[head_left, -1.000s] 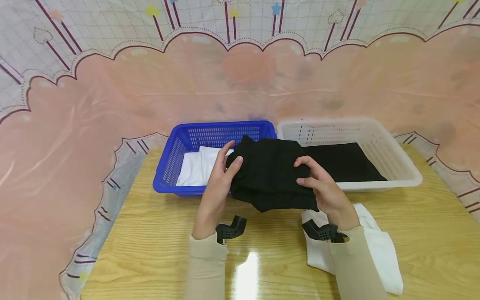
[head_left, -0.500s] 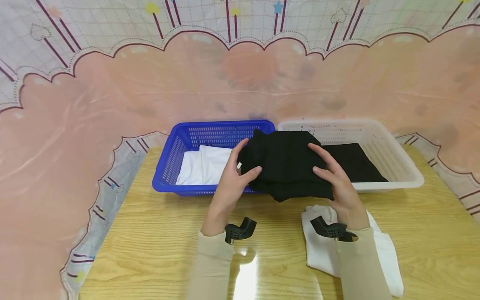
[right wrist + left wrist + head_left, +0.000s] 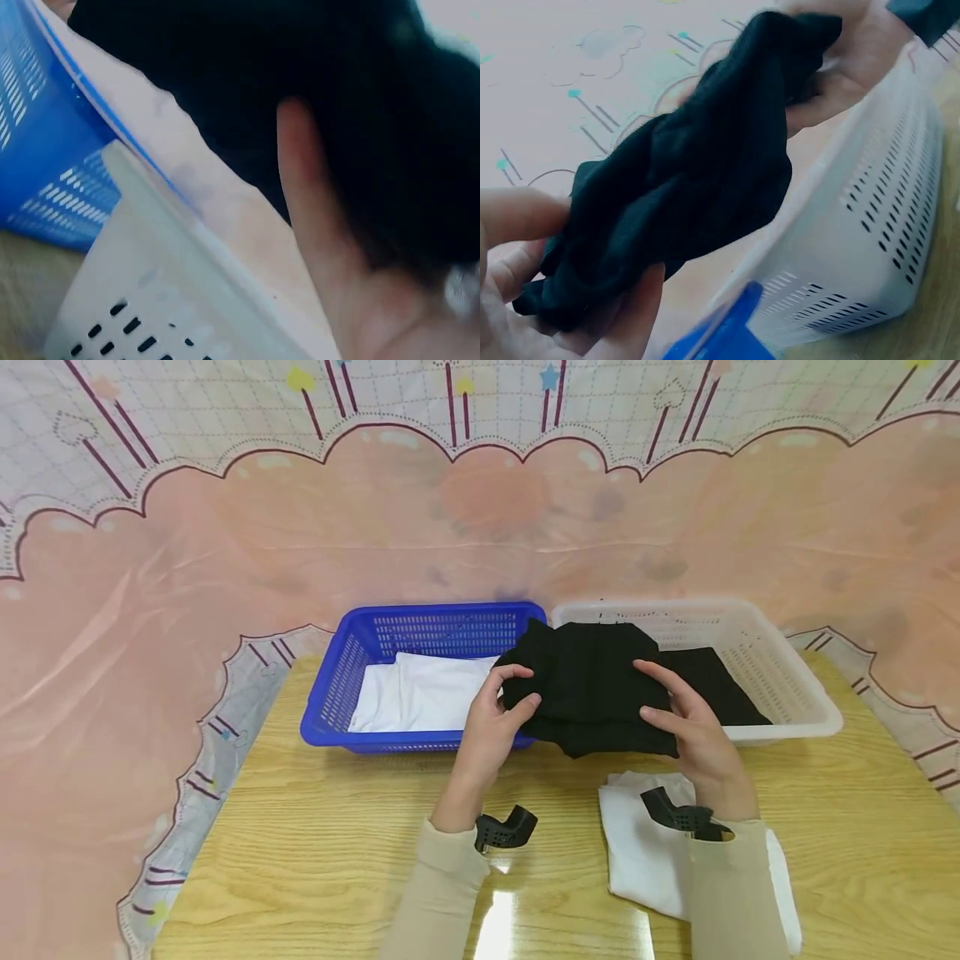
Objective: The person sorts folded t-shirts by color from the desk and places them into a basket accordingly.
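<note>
Between my two hands hangs a folded black cloth, held up over the adjoining ends of two baskets. My left hand grips its left end, thumb in front; in the left wrist view its fingers curl round the bunched fabric. The opposite end is gripped by my right hand, whose thumb lies along the cloth in the right wrist view. White folded cloth lies in the blue basket. In the white basket rests another black cloth, partly hidden behind the held one.
A folded white cloth lies on the wooden table beneath my right forearm. Both baskets stand side by side at the back, against a pink patterned curtain. Black wrist mounts sit at both cuffs.
Both hands have carried the black cloth to the right and slightly up, from in front of the blue basket toward the white one. The baskets and their cloths have stayed put.
</note>
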